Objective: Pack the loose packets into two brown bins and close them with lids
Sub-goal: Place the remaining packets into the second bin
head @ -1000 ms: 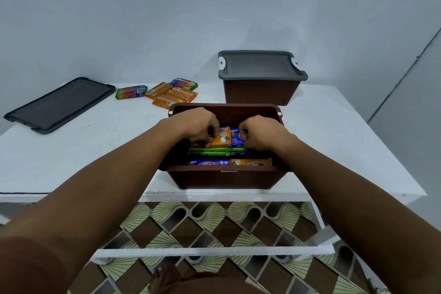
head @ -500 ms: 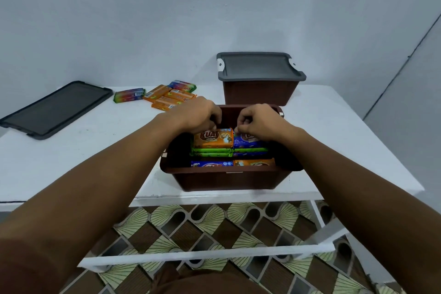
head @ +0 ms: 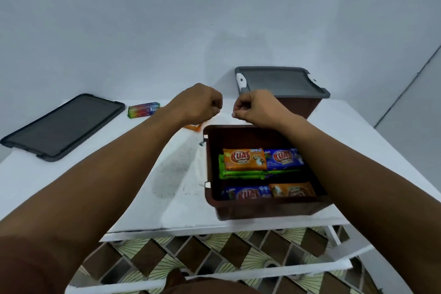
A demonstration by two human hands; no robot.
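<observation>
The open brown bin [head: 262,207] sits near the front edge of the white table [head: 71,186], long side running left to right. The packets [head: 244,159] inside lie flat the same way, labels up: orange, blue, green. Before, both hands were down on the packets; now they are up past the far rim. The left hand [head: 198,102] and right hand [head: 255,107] are curled into fists with nothing seen in them. The other bin [head: 307,107] stands behind, grey lid [head: 281,81] on. 1 spare lid [head: 62,126] lies far left.

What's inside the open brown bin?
Far row: orange packet and blue packet atop green packets. Near row: second blue packet, second orange packet. Anything beneath them is covered.
</observation>
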